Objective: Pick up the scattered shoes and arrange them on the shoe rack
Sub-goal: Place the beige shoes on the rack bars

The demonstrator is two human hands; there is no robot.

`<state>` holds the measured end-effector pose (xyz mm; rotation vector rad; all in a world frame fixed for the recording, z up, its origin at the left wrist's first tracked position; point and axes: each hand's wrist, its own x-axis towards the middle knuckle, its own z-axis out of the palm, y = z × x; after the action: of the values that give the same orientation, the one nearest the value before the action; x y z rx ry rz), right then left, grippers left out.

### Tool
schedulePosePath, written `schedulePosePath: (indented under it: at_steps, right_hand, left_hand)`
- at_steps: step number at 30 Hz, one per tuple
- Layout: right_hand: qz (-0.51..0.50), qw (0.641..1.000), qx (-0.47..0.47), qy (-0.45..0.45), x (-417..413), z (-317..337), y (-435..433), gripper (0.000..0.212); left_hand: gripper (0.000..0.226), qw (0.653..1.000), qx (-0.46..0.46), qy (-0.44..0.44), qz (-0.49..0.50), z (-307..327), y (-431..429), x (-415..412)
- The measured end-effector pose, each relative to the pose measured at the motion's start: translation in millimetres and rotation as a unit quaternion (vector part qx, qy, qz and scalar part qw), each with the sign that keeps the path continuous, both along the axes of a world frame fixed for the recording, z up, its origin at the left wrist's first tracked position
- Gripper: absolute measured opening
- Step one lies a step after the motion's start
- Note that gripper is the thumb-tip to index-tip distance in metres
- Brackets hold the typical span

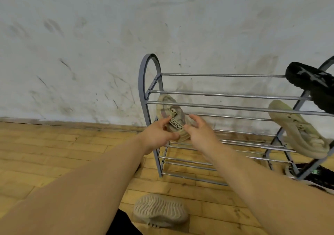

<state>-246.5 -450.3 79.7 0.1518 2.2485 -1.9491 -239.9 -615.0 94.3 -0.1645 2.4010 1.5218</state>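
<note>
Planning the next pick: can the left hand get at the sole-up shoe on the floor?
Likely yes, once freed: the sole-up shoe lies on open floor before the rack, nothing over it, but the left hand grips the labelled shoe.
</note>
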Motion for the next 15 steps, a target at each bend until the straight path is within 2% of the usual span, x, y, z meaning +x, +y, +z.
schedulePosePath:
  at_steps: [5, 10, 15]
  right_hand:
    - [0.001, 0.997, 0.072, 0.014, -27, -15, -10, 0.054]
    - [0.01, 0.994, 0.107, 0.015, -39, -32, -16, 0.06]
    - [0.024, 0.991, 0.129, 0.02, -44, -40, -15, 0.063]
  left_hand:
    - [0.103, 1.0, -0.024, 0.008, 0.013, -22, -14, -34]
    - [0.09, 0.996, -0.08, 0.033, -0.009, -30, -16, -44]
    - [0.079, 0.994, -0.096, 0.04, -0.026, -37, -21, -50]
